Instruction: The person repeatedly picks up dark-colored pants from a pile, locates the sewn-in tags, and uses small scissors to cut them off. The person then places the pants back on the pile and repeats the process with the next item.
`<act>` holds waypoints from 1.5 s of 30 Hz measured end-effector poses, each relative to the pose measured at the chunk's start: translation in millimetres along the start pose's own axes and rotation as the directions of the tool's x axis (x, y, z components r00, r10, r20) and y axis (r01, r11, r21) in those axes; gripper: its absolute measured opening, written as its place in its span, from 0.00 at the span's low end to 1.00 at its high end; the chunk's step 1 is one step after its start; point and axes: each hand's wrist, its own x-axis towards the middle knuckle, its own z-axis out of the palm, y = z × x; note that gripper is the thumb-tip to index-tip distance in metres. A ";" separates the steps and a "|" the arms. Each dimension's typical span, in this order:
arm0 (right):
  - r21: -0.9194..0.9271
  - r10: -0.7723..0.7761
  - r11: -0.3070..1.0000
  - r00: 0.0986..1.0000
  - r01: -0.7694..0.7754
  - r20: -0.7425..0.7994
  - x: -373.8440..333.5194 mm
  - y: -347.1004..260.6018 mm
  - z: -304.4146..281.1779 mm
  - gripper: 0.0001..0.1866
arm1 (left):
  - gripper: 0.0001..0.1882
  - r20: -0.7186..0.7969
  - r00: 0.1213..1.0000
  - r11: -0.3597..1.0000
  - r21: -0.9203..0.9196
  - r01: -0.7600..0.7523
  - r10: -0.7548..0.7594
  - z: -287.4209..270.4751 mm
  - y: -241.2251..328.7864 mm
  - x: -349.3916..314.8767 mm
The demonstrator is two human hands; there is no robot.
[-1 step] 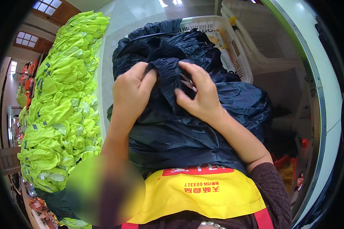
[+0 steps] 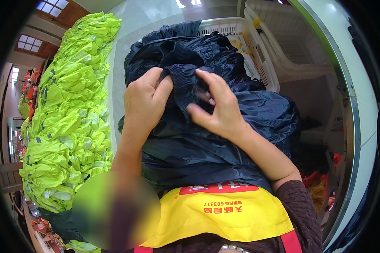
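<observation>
My left hand is closed on the gathered, elasticated edge of a dark navy garment of thin, shiny fabric. Beside that edge is my right hand, its index finger at the top of the gathers and its thumb lower down, curved apart. Something small and pale shows among the right-hand fingers, too blurred to name. The rest of the dark fabric spreads across my front and to the right, and more is heaped beyond my hands.
A long pile of bright yellow-green garments lines the left side. Behind the dark heap stands a white plastic basket with packages inside, beside a larger translucent bin. A metal-edged pale surface runs along the right.
My right hand has shifted slightly left, its thumb moving down and toward the gathered edge. My left hand keeps its place on the garment.
</observation>
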 end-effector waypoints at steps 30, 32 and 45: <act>0.628 0.423 0.694 0.906 -0.350 0.038 27.7 75.9 -49.1 0.07 | 0.12 0.826 0.563 0.706 -0.415 0.574 0.029 25.1 -37.2 -4.7; 0.663 0.468 0.654 0.883 -0.365 0.024 28.8 88.4 -49.4 0.06 | 0.09 0.803 0.592 0.657 -0.484 0.578 0.070 26.6 -37.3 -10.7; 0.551 0.386 0.762 0.922 -0.342 0.039 26.0 70.2 -44.4 0.07 | 0.09 0.854 0.520 0.591 -0.411 0.694 -0.017 40.7 -23.9 -12.0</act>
